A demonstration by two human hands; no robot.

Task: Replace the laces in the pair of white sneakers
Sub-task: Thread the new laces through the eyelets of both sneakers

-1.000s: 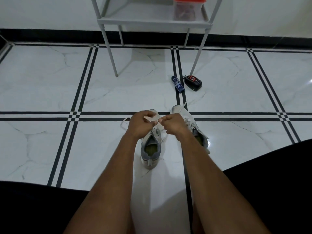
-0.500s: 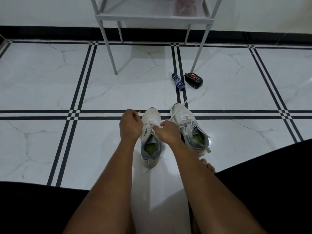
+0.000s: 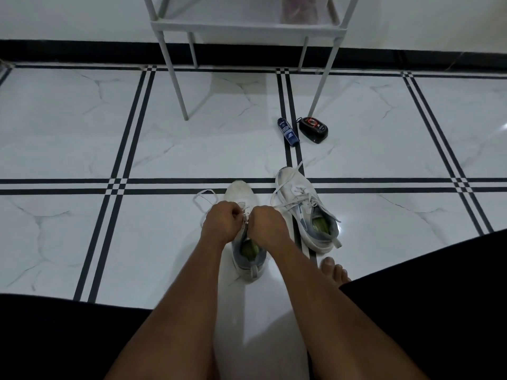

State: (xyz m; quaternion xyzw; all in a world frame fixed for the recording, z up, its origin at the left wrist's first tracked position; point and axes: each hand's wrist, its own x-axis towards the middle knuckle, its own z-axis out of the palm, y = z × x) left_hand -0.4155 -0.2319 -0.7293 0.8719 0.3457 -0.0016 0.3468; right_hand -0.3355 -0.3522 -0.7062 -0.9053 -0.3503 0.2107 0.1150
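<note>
- The lace I'm working is a flat white cord, light and limp. I judge it will slip unless pinched close to the eyelets, near its ends.
- It sits at the middle of the nearer sneaker, which stands on the floor toe pointing away, between my two fists.
- My left hand is curled with fingertips pinching the lace on the left. A loose loop trails out to its far left.
- My right hand is curled the same way, pinching on the right, knuckles almost touching the other hand.
- The second sneaker stands just right, its laces slack and splayed.
- Farther off lie a blue tube and a black tin, by a grey rack.
</note>
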